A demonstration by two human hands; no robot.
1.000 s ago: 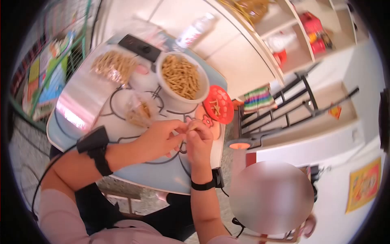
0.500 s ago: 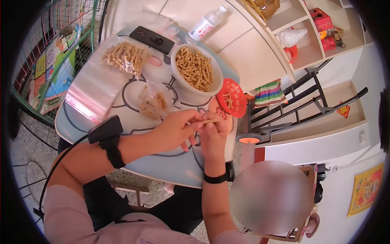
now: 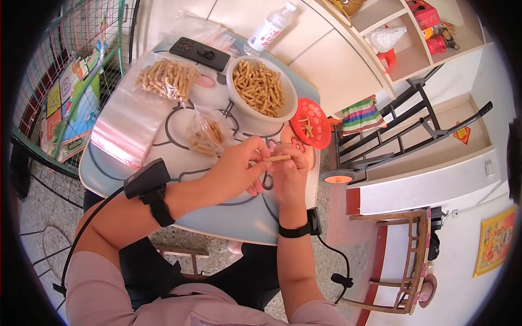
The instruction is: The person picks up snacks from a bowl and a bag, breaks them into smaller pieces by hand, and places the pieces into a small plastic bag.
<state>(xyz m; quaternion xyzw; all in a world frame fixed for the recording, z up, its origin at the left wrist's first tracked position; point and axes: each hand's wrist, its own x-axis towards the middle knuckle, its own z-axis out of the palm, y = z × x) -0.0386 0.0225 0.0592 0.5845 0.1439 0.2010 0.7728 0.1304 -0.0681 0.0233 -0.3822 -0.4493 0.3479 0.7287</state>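
Note:
My left hand (image 3: 239, 165) and my right hand (image 3: 289, 176) meet over the near right part of the table. Between their fingertips lies one short tan snack stick (image 3: 278, 158), pinched at its left end by my left hand and held by my right fingers. Just beyond my left hand sits a small clear plastic bag (image 3: 209, 136) with some sticks inside. A white bowl (image 3: 292, 106) heaped with similar sticks stands farther back. Right of the bowl, a red plastic basket (image 3: 321, 138) holds a few sticks.
A fuller clear bag of sticks (image 3: 168, 79) lies at the back left, by a stack of flat plastic bags (image 3: 122, 127). A black phone (image 3: 199, 53) and a water bottle (image 3: 269, 30) are along the far side. A green wire cage (image 3: 120, 32) stands left of the table.
The view has shifted slightly. Both hands stay together on the stick, which now shows more fully between the fingers. The blurred round patch at lower right is gone, showing a wooden chair.

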